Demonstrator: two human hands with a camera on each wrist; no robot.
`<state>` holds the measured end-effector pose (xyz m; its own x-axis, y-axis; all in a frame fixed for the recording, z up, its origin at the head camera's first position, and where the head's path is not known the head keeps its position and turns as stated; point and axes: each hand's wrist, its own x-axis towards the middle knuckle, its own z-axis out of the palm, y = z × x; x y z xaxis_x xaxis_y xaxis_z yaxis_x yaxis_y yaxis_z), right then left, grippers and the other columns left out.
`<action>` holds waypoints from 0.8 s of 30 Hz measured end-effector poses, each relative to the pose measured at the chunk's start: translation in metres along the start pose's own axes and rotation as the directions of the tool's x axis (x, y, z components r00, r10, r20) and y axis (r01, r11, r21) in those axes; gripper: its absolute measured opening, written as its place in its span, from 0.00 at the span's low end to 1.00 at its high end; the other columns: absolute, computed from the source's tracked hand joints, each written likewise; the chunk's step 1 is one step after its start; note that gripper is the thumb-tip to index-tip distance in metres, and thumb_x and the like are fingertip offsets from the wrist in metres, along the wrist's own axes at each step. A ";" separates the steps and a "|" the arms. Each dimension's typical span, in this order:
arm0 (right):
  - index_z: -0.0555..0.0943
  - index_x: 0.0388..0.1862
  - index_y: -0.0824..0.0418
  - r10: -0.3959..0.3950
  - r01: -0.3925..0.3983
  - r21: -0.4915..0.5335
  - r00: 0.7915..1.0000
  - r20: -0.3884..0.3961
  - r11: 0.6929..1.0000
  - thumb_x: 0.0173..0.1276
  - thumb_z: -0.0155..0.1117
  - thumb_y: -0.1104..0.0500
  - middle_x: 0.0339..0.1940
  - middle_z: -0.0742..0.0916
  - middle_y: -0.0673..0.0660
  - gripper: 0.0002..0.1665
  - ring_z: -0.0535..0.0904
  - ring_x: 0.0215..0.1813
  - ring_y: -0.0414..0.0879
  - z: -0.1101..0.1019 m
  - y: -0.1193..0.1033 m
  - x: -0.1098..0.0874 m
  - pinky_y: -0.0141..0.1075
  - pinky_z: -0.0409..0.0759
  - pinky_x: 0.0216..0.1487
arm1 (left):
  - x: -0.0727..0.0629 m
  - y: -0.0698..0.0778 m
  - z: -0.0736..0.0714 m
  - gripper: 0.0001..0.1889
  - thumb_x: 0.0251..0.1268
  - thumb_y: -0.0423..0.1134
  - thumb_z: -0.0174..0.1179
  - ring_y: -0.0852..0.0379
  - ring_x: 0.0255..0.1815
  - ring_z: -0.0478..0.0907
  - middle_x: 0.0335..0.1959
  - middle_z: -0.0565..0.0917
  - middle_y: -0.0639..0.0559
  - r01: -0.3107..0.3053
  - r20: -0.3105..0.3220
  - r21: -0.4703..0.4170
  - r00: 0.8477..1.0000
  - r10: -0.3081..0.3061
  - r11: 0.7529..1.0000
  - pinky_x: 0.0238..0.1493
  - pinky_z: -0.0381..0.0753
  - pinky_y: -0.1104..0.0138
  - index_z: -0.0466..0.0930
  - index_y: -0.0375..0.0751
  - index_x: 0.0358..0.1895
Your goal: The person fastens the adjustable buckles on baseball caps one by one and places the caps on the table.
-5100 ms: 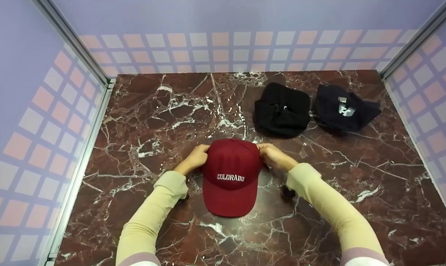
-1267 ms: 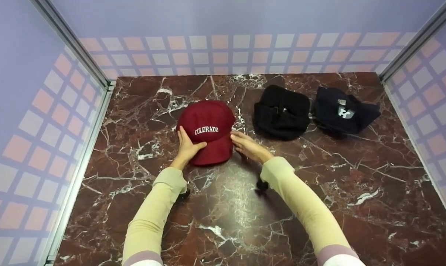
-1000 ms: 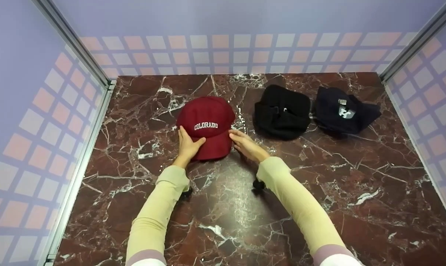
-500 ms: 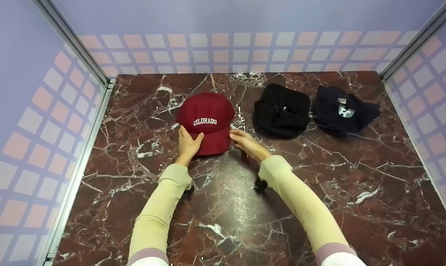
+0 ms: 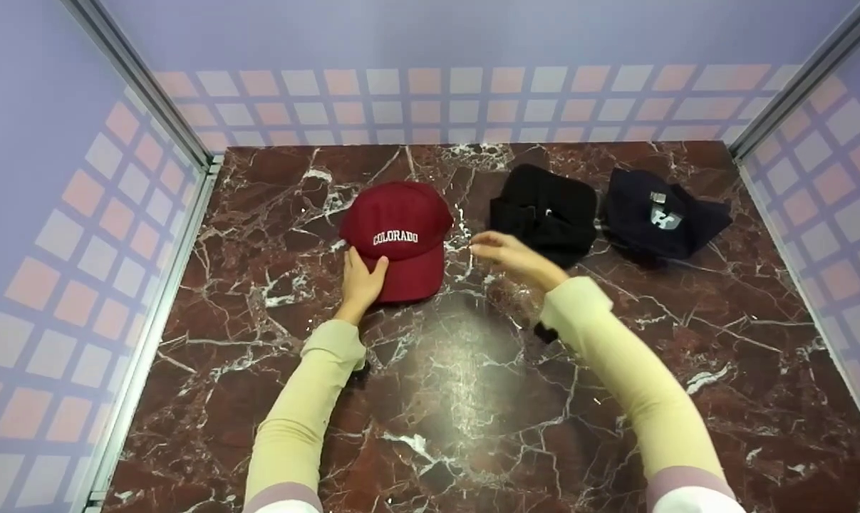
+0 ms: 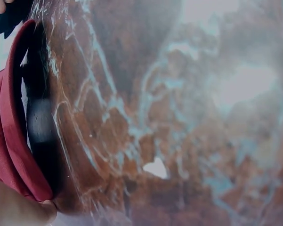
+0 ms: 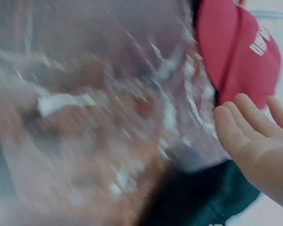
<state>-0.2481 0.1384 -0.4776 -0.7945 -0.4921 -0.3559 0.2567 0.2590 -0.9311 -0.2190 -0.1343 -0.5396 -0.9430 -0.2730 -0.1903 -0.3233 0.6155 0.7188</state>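
A dark red baseball cap (image 5: 401,214) lettered COLORADO sits crown up on the marble-look table, brim towards the person. At its left side my left hand (image 5: 362,283) holds the cap, thumb on top of the brim. In the left wrist view, that hand (image 6: 19,207) meets the end of the brim (image 6: 19,141). My right hand (image 5: 519,258) is off the red cap, over the table between it and a black cap (image 5: 544,203). Its fingers hold nothing; in the right wrist view the hand (image 7: 266,150) shows fairly straight fingers.
A navy cap (image 5: 633,214) with a white emblem lies right of the black one. A tiled lilac wall (image 5: 465,35) closes off the back, and side walls (image 5: 38,214) flank the table (image 5: 258,399).
The red cap has been carried left and farther back. Both hands shifted from the crown's sides to nearer the brim. Within the last half second my right hand let go and moved right.
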 end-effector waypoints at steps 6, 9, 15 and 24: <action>0.62 0.60 0.68 -0.054 0.042 -0.106 0.993 -0.109 0.993 0.64 0.52 0.54 0.59 0.70 0.65 0.29 0.64 0.60 0.57 -0.023 -0.019 -0.006 0.50 0.61 0.61 | 0.029 -0.034 0.021 0.42 0.60 0.58 0.44 0.45 0.70 0.46 0.69 0.48 0.35 -0.055 -0.042 -0.018 0.998 0.054 0.998 0.67 0.49 0.58 0.42 0.33 0.68; 0.63 0.59 0.68 -0.081 0.043 -0.200 0.979 -0.186 0.979 0.63 0.52 0.55 0.58 0.71 0.66 0.28 0.65 0.59 0.57 -0.033 -0.021 -0.007 0.48 0.62 0.60 | 0.048 -0.058 0.038 0.44 0.58 0.63 0.41 0.46 0.70 0.46 0.69 0.47 0.36 -0.096 -0.075 0.005 0.993 0.096 0.995 0.68 0.47 0.60 0.41 0.35 0.68; 0.61 0.61 0.68 -0.160 -0.019 -0.489 0.934 -0.321 0.872 0.62 0.53 0.55 0.61 0.67 0.68 0.31 0.60 0.64 0.58 -0.055 -0.010 -0.007 0.47 0.56 0.64 | 0.010 -0.015 0.005 0.40 0.61 0.53 0.45 0.42 0.69 0.44 0.68 0.47 0.31 -0.049 -0.009 -0.012 0.999 0.049 0.999 0.68 0.47 0.56 0.42 0.28 0.67; 0.56 0.64 0.68 -0.214 -0.221 -0.760 0.878 -0.428 0.611 0.60 0.49 0.57 0.64 0.61 0.73 0.34 0.48 0.67 0.67 -0.078 0.017 -0.009 0.57 0.49 0.64 | 0.002 -0.007 0.001 0.38 0.60 0.49 0.47 0.43 0.69 0.46 0.68 0.48 0.33 -0.040 -0.007 -0.021 0.999 0.040 0.999 0.68 0.47 0.57 0.45 0.29 0.67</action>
<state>-0.2796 0.2120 -0.4840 -0.9881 -0.1319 -0.0791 -0.0856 0.8989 -0.4296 -0.2181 -0.1388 -0.5456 -0.9545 -0.2535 -0.1569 -0.2837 0.6102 0.7397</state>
